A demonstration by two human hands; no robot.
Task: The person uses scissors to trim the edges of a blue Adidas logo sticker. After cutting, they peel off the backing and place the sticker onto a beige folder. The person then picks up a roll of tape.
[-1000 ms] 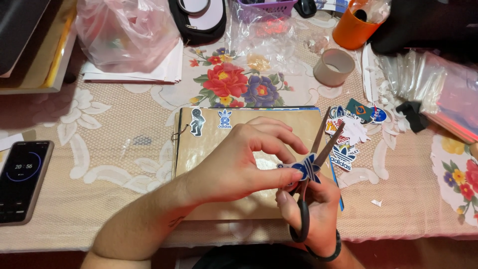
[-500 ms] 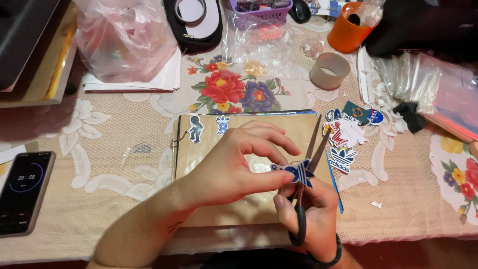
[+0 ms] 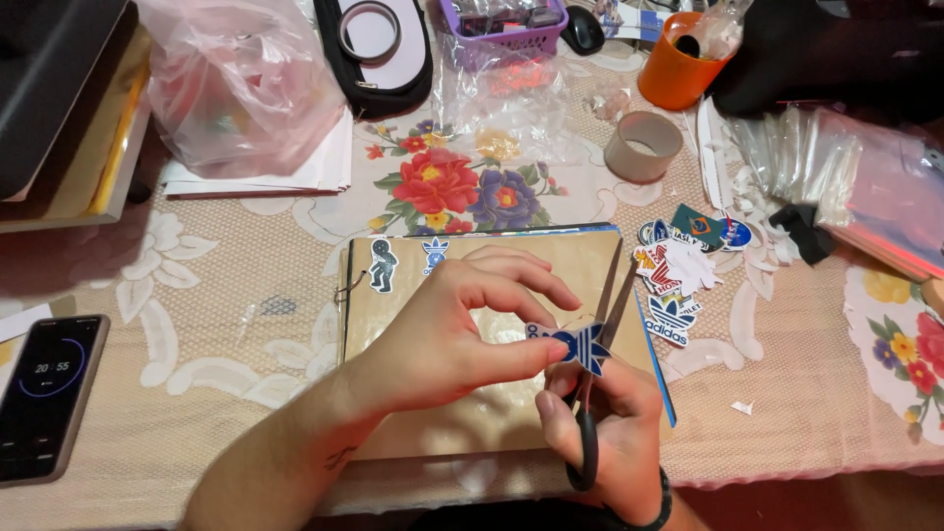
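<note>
Left hand (image 3: pixel 442 334) pinching blue sticker (image 3: pixel 575 346) at fingertips, right hand (image 3: pixel 610 433) below gripping scissors (image 3: pixel 595 379)

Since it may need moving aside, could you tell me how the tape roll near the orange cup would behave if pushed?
The tape roll lies flat on its side ring, so it would probably slide, not roll. It looks hollow and nearly used up, so likely light. Tipped on edge, it could roll.

Head view | looks steeply down, close above hands | faces beige lace-covered table (image 3: pixel 147 324) | only view
</note>
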